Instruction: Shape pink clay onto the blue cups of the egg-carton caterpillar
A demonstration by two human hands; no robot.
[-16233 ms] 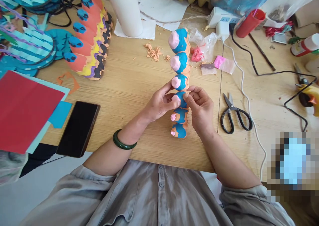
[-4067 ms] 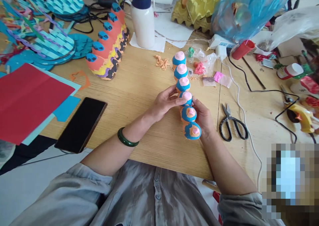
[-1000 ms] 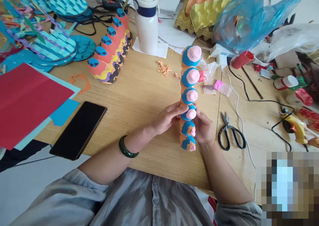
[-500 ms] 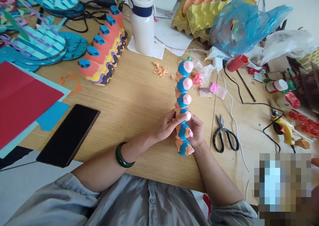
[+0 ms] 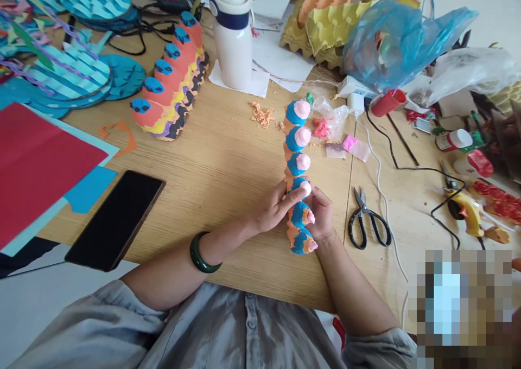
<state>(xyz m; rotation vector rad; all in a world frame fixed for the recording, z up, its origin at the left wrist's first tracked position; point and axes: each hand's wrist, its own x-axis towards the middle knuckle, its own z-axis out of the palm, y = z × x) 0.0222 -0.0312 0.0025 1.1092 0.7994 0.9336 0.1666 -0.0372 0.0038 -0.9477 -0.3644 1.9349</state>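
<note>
Your left hand, with a green bangle on the wrist, and your right hand both hold the egg-carton strip at its middle. The strip runs lengthwise away from you, over the tabletop, in front of your torso. You cannot tell from this view whether its lower end touches the surface. It has six blue-and-orange cups, each capped with pink clay.

Your left fingers lie narrowly closed across the fourth cup from the far end, with the fingertips at its pink tip. Your right fingers are curled behind the strip and are mostly hidden; the palm side presses against the strip's right side.

Left of the strip: a black phone and a painted carton caterpillar. Right of it: black-handled scissors, just beyond your right hand. Ahead of it: clay shavings and a white bottle.
</note>
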